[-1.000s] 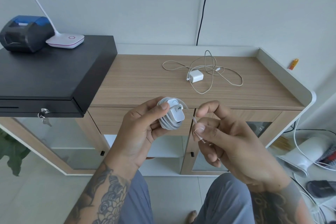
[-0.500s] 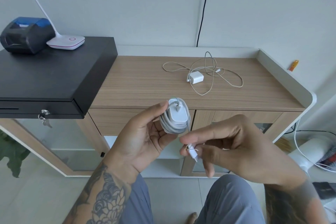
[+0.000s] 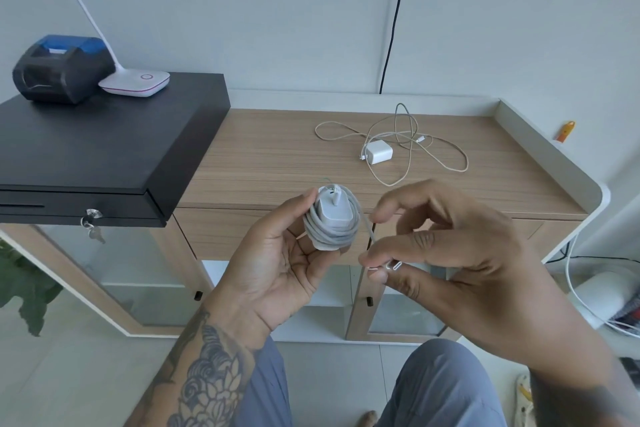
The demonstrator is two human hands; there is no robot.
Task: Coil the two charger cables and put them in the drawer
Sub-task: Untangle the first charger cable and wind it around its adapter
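we see the left hand (image 3: 277,260) out in front of the worktop (image 3: 277,163), palm up, its fingers and thumb curled round a white charger (image 3: 331,217) with its grey cable wound in many turns about the plug block. the bundle sits upright in the hand, thumb on its left side. a short free tail of that cable runs down and to the right from the bundle to the right hand (image 3: 460,263), which pinches the small connector end (image 3: 393,266) between thumb and forefinger; the other fingers of that hand are spread loosely above. the two hands are near each other but apart, both held below the front edge of the worktop, in front of the closed drawer (image 3: 242,232).

the second charger (image 3: 380,152) lies on the worktop, well behind the hands, its pale cable (image 3: 408,163) sprawled in loose loops around and to the right of the white block.

left of the worktop stands a black cash box (image 3: 104,149) with keys (image 3: 91,224) hanging from its front lock. on its top, at the back, are a black and blue printer (image 3: 60,68) and, touching it on the right, the white base of a lamp (image 3: 136,82). a black wire (image 3: 393,21) runs down the wall behind the worktop
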